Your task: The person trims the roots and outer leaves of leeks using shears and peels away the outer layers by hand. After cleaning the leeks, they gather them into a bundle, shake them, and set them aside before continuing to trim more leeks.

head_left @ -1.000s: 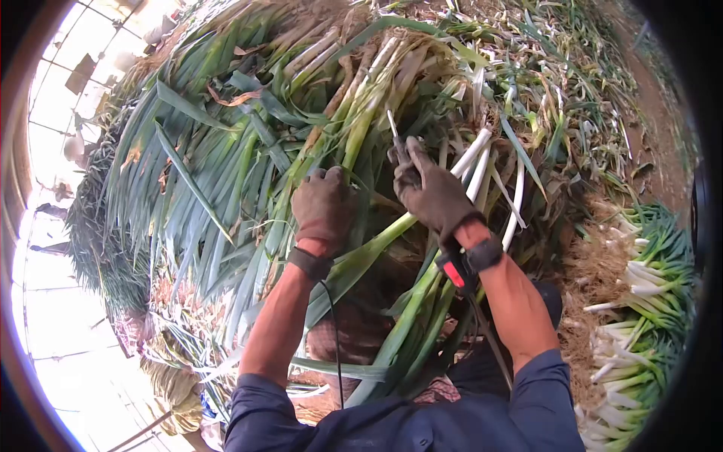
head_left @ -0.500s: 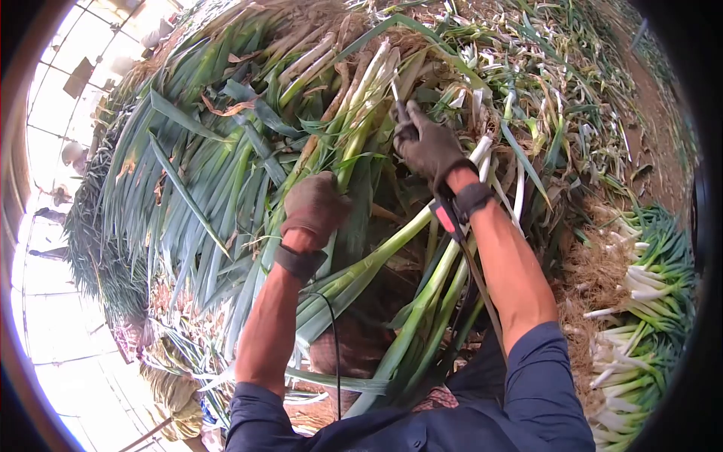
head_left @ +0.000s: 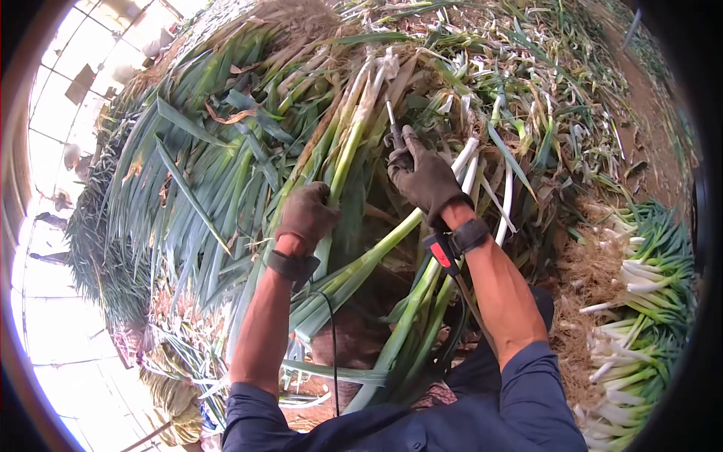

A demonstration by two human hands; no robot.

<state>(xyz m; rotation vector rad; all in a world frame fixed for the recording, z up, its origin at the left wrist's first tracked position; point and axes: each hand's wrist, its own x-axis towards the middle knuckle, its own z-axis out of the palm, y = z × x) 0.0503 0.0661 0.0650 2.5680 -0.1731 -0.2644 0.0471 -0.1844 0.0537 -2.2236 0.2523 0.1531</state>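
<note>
My left hand [head_left: 309, 215], in a brown glove, is closed around the green part of some leeks [head_left: 348, 151], whose pale stems point away from me. To its right, my gloved right hand [head_left: 428, 179] grips an air blow gun [head_left: 396, 135] with a thin metal nozzle. The nozzle points up toward the held leeks' pale ends, close beside them. Loose, ragged skins [head_left: 390, 64] hang at those ends. A black-and-red piece [head_left: 443, 255] and a hose [head_left: 476, 305] run below my right wrist. My palms hide the exact grips.
A big heap of leeks with long green leaves [head_left: 188, 173] lies to the left. Peeled skins and scraps [head_left: 557, 105] cover the far right. White-stemmed leeks [head_left: 644, 279] are lined up at the right. Several leeks [head_left: 414, 316] lie across my lap area.
The held leeks' ends have shifted slightly, and a whitish skin now stands loose at the tip. My right hand and nozzle have moved a little toward me. My left hand has lowered slightly.
</note>
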